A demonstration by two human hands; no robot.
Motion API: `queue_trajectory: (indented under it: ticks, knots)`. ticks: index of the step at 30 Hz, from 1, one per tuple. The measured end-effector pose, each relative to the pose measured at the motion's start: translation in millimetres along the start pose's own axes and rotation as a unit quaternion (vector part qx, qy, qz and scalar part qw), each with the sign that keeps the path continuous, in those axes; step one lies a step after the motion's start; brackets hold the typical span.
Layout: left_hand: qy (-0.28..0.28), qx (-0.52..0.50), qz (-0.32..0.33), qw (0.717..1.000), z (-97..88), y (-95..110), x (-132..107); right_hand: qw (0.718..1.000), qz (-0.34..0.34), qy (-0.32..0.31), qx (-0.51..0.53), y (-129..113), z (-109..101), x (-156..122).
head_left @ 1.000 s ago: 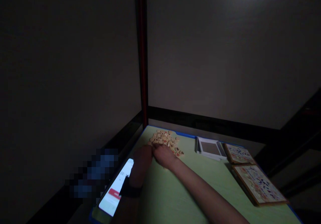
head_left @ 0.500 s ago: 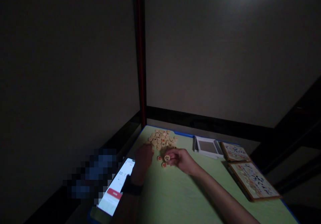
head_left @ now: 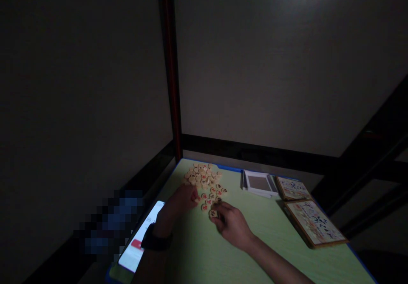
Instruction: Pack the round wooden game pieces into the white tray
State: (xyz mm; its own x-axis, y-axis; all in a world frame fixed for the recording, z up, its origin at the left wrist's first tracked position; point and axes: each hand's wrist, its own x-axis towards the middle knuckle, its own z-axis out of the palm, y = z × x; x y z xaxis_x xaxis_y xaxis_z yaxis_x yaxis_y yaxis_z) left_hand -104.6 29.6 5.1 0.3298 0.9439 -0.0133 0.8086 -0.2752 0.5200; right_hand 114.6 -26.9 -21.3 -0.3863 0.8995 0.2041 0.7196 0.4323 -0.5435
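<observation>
The room is dim, and a person leans over a green table (head_left: 280, 250) with a blue edge. At its far left corner lies a heap of small round wooden discs (head_left: 201, 176), pale with red or dark marks on their faces. A few loose ones trail toward the near side of the heap.

The left hand (head_left: 180, 199) rests on the table at the near left edge of the heap, knuckles up and fingers curled narrow, with the fingertips among the loose discs. In this light I cannot tell whether it grips any of them. A black band (head_left: 155, 240) circles that wrist.

The right hand (head_left: 233, 225) lies just near and right of the loose discs, its arm coming in from the near right. Its thumb and fingers are drawn close together on a single disc (head_left: 212, 213), which sits low at the table surface, just apart from the others.

A lit phone (head_left: 137, 242) with a red patch on its screen lies along the near left table edge, beside the left forearm. Well to the right of the heap sits a shallow white tray (head_left: 259, 184). Beyond it, two wooden-framed patterned boards lie flat, a smaller board (head_left: 291, 188) farther off and a larger board (head_left: 314, 223) nearer. A dark red post (head_left: 168, 71) rises behind the far corner.
</observation>
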Motion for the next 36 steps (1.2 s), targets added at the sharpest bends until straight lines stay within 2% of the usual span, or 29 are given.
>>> queue_trajectory:
  ticks: [5,11,14,21,24,26,28,29,32,36]
  knots:
    - [-0.011,0.031,0.011,0.999,1.4,2.4,0.0,1.0,-0.001,0.001,-0.017,-1.6,1.4,-0.2]
    - [-0.06,-0.03,-0.014,0.998,-2.9,15.6,-3.1,1.0,0.006,0.028,-0.002,1.7,5.7,5.8]
    - [-0.067,-0.034,-0.026,0.997,-3.7,17.8,-3.7,0.999,-0.009,0.041,0.01,6.7,9.3,8.8]
    - [-0.041,-0.013,-0.015,0.999,-1.7,19.8,-3.5,0.995,-0.049,0.069,0.06,16.4,14.0,14.3]
    - [-0.036,-0.01,-0.004,0.999,-6.2,13.3,-3.3,0.994,-0.052,0.071,0.072,16.3,12.8,14.4]
    - [-0.005,-0.006,-0.009,1.0,-13.3,4.1,-5.0,0.993,-0.051,0.071,0.074,15.8,12.1,13.8]
    - [0.063,0.008,-0.039,0.997,-22.0,-5.8,-9.0,0.993,-0.053,0.072,0.074,15.5,12.0,13.1]
    - [0.074,0.024,-0.062,0.995,-26.0,-9.7,-11.6,0.993,-0.054,0.072,0.073,15.4,12.1,12.8]
    - [0.035,0.066,-0.111,0.991,-33.3,-12.4,-19.5,0.994,-0.056,0.069,0.068,15.3,12.5,12.1]
    - [-0.008,0.097,-0.132,0.986,-30.2,-0.9,-22.0,0.994,-0.053,0.068,0.068,14.8,12.2,11.1]
